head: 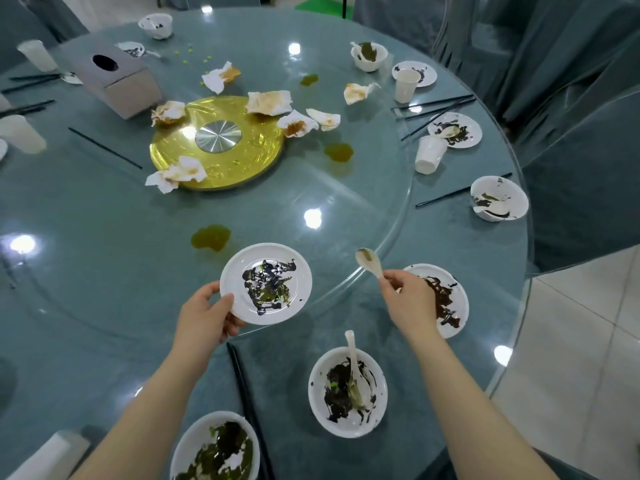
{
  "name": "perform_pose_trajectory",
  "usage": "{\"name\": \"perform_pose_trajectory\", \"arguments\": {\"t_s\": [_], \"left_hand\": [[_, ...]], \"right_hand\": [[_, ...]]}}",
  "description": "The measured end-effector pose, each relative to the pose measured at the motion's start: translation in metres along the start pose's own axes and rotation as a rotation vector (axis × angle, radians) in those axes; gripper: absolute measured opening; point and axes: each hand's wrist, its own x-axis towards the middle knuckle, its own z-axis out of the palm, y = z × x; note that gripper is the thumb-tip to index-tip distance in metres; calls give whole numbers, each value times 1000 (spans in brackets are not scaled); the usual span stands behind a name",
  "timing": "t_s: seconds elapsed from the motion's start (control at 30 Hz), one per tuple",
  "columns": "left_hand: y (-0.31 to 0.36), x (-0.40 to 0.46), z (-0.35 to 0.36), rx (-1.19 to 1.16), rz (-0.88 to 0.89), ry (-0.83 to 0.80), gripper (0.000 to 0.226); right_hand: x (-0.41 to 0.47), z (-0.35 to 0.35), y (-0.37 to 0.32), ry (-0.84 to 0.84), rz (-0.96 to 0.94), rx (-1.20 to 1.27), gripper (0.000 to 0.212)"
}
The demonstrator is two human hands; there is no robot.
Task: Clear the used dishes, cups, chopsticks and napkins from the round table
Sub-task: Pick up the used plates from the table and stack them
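Note:
My left hand (207, 315) grips the near rim of a small white plate (239, 271) smeared with dark sauce, held above the table's near side. My right hand (408, 301) pinches the handle of a white spoon (370, 261), its bowl pointing away from me. Under that hand lies another dirty plate (457, 299). Close to me sit a soiled bowl with a spoon in it (346, 393), a second dirty bowl (214, 448) and black chopsticks (247, 403).
The round table (104, 271) has a glass turntable with a gold hub (242, 161), crumpled napkins (268, 103), sauce spills (211, 237), a grey tissue box (117, 83). Cups (429, 155), plates, bowls and chopsticks ring the right and far edges. Covered chairs stand around.

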Motion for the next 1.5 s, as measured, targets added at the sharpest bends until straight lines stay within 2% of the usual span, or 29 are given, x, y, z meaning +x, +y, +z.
{"name": "perform_pose_trajectory", "arguments": {"t_s": [0.1,0.23,0.3,0.53,0.7,0.83,0.97,1.03,1.13,1.27,1.4,1.5], "left_hand": [[-7,2,-8,-5,-12,8,21],[-14,4,-21,-22,-17,37,20],[-16,5,-26,-37,-21,52,22],[-19,3,-35,-74,-28,64,22],[-19,-2,-38,-79,-20,47,23],[-13,-7,-37,-70,8,26,23],[-9,-13,-38,-57,35,5,22],[-8,-16,-38,-57,46,1,22],[-9,-24,-38,-42,57,4,23],[-14,-33,-39,-15,55,-1,24],[-21,-45,-45,-12,43,10,27],[-25,-52,-52,-32,32,25,27]], "right_hand": [[2,18,-15,-94,-78,-58,17],[8,42,-31,-143,-35,-46,8],[12,51,-40,-136,-20,-13,1],[22,61,-56,-100,-13,88,15],[-1,36,-32,14,7,102,6],[-32,9,9,174,129,157,18],[-51,-12,48,283,304,180,9],[-54,-19,62,328,395,197,15],[-53,-24,75,319,520,271,32],[-38,-28,73,338,620,357,41],[-36,-31,70,339,666,425,31],[-44,-30,64,291,617,507,25]]}}
